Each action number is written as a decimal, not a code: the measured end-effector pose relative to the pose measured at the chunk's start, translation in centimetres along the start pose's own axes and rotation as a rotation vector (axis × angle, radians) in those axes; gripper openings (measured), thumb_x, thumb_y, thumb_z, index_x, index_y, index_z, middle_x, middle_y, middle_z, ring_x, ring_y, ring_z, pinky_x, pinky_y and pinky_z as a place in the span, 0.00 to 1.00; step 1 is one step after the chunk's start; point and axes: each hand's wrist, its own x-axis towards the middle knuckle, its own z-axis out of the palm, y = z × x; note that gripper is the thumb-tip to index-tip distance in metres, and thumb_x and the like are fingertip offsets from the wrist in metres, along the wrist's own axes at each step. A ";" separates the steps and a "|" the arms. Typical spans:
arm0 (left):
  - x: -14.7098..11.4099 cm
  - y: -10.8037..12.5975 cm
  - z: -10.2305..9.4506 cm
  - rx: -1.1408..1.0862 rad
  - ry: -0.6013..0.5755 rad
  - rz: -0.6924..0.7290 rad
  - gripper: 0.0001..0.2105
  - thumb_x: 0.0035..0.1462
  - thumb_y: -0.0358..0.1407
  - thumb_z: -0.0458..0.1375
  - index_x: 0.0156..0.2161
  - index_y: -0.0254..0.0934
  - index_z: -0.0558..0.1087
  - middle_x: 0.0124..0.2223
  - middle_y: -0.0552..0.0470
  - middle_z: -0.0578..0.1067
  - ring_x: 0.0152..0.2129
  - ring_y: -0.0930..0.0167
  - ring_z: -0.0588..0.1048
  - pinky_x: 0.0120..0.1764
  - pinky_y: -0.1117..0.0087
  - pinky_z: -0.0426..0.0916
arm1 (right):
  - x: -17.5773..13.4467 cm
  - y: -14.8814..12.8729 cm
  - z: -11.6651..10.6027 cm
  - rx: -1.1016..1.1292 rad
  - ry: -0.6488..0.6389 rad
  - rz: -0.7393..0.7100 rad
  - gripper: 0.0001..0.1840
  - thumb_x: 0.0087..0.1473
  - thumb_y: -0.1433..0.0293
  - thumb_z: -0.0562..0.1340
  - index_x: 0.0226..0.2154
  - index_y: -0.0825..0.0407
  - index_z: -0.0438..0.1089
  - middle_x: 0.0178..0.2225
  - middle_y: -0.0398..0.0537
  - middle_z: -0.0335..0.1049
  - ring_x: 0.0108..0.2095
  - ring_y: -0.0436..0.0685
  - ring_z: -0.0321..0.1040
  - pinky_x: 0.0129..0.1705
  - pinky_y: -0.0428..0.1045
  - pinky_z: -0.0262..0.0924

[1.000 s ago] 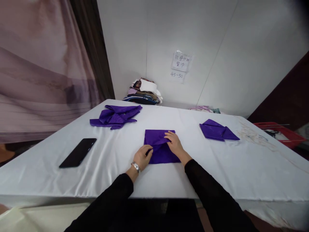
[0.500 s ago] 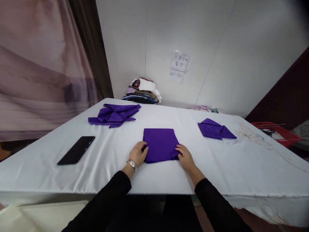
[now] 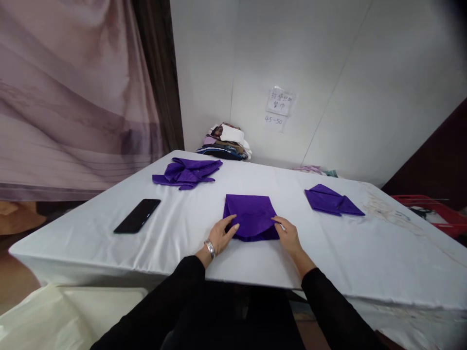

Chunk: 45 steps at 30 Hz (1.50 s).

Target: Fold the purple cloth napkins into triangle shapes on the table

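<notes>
White-draped counter (image 3: pixel 189 223), bearing a black phone (image 3: pixel 137 216) and, farther back, a bunched purple cloth (image 3: pixel 186 172) at left; a folded purple napkin (image 3: pixel 250 214) at centre; an angular purple cloth (image 3: pixel 330 199) at right.

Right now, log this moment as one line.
middle purple cloth: folded, on white tablecloth; left hand: at its left side; right hand: at its right side; black phone: lying further left

A pale grey panelled wall (image 3: pixel 321 58) with thin seams fills the upper middle of the frame, bearing a handwritten white paper sign (image 3: pixel 280 103). Draped mauve-pink fabric (image 3: pixel 65 97) hangs at upper left, and a white-cloth-covered table (image 3: pixel 182 218) spreads across the centre.
</notes>
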 end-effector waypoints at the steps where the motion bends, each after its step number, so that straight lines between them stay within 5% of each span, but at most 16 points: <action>1: -0.3 0.3 0.1 -0.031 -0.019 0.019 0.22 0.57 0.45 0.51 0.54 0.38 0.64 0.45 0.47 0.74 0.40 0.67 0.73 0.42 0.64 0.69 | 0.6 -0.7 -0.2 0.025 0.001 0.000 0.14 0.52 0.68 0.55 0.38 0.51 0.73 0.42 0.51 0.73 0.45 0.59 0.68 0.50 0.58 0.61; 5: -1.0 1.6 0.9 0.024 -0.023 0.077 0.35 0.50 0.47 0.58 0.60 0.38 0.54 0.53 0.42 0.68 0.45 0.62 0.70 0.45 0.59 0.67 | 3.6 -4.1 -1.1 0.094 0.008 -0.089 0.12 0.51 0.68 0.56 0.36 0.49 0.73 0.40 0.48 0.74 0.43 0.57 0.69 0.50 0.55 0.62; 9: 0.1 3.7 0.9 0.163 0.156 0.049 0.33 0.48 0.44 0.60 0.57 0.35 0.58 0.51 0.39 0.67 0.48 0.58 0.67 0.48 0.54 0.63 | 5.8 -7.2 -1.2 0.130 -0.026 -0.194 0.11 0.52 0.69 0.56 0.35 0.49 0.74 0.39 0.47 0.74 0.42 0.55 0.69 0.49 0.53 0.62; 13: 1.9 6.9 0.2 0.215 0.216 0.203 0.34 0.43 0.46 0.63 0.55 0.37 0.61 0.54 0.39 0.65 0.51 0.55 0.63 0.52 0.52 0.57 | 6.9 -10.0 -0.1 0.155 -0.075 -0.228 0.10 0.53 0.68 0.57 0.34 0.50 0.73 0.36 0.46 0.74 0.39 0.54 0.70 0.45 0.51 0.64; 17: 4.2 7.7 -0.1 0.014 0.143 0.009 0.17 0.50 0.41 0.56 0.45 0.36 0.68 0.38 0.47 0.74 0.35 0.64 0.73 0.37 0.64 0.66 | 6.7 -12.1 1.8 0.196 -0.176 -0.305 0.11 0.54 0.68 0.56 0.36 0.50 0.72 0.37 0.45 0.74 0.40 0.53 0.69 0.46 0.50 0.63; 21: 6.4 4.8 -1.9 -0.245 0.134 -0.190 0.10 0.53 0.38 0.48 0.29 0.38 0.69 0.21 0.57 0.68 0.20 0.73 0.68 0.26 0.71 0.63 | 4.7 -9.7 2.8 0.118 -0.089 -0.287 0.17 0.55 0.66 0.57 0.47 0.48 0.67 0.47 0.48 0.69 0.49 0.56 0.65 0.53 0.53 0.57; 28: 7.5 1.5 -5.4 -0.444 0.291 -0.307 0.07 0.46 0.38 0.50 0.24 0.37 0.66 0.19 0.59 0.64 0.19 0.75 0.63 0.22 0.75 0.59 | -1.0 -0.1 1.3 -0.233 -0.084 0.113 0.28 0.53 0.63 0.57 0.55 0.53 0.58 0.50 0.57 0.66 0.49 0.64 0.64 0.48 0.59 0.60; 35: 8.5 0.1 -4.7 -0.388 0.387 -0.382 0.07 0.44 0.35 0.53 0.31 0.38 0.67 0.20 0.59 0.67 0.15 0.75 0.64 0.20 0.75 0.58 | -2.2 0.0 -0.1 -0.496 -0.197 -0.003 0.16 0.50 0.69 0.60 0.44 0.50 0.69 0.41 0.54 0.70 0.42 0.64 0.64 0.45 0.56 0.58; 38: 8.8 -0.3 -4.3 -0.224 0.380 -0.312 0.16 0.44 0.30 0.52 0.41 0.37 0.67 0.29 0.54 0.73 0.17 0.75 0.66 0.22 0.73 0.62 | -2.1 -0.4 0.4 -0.516 -0.203 -0.027 0.15 0.51 0.70 0.59 0.44 0.49 0.70 0.37 0.53 0.69 0.40 0.62 0.64 0.42 0.54 0.59; 41: 8.8 -0.4 -3.9 -0.042 0.296 -0.106 0.25 0.41 0.25 0.50 0.48 0.39 0.67 0.45 0.50 0.73 0.29 0.71 0.72 0.32 0.70 0.67 | -2.1 -0.2 0.8 -0.469 -0.189 -0.017 0.15 0.52 0.71 0.58 0.44 0.47 0.70 0.36 0.51 0.69 0.39 0.61 0.64 0.41 0.52 0.60; 45: 8.8 0.1 -3.4 0.169 0.064 0.020 0.18 0.41 0.24 0.50 0.36 0.42 0.75 0.39 0.52 0.76 0.37 0.66 0.73 0.38 0.68 0.66 | -2.3 0.4 1.1 -0.368 -0.192 0.032 0.15 0.52 0.72 0.56 0.43 0.47 0.69 0.35 0.49 0.69 0.39 0.60 0.65 0.41 0.52 0.61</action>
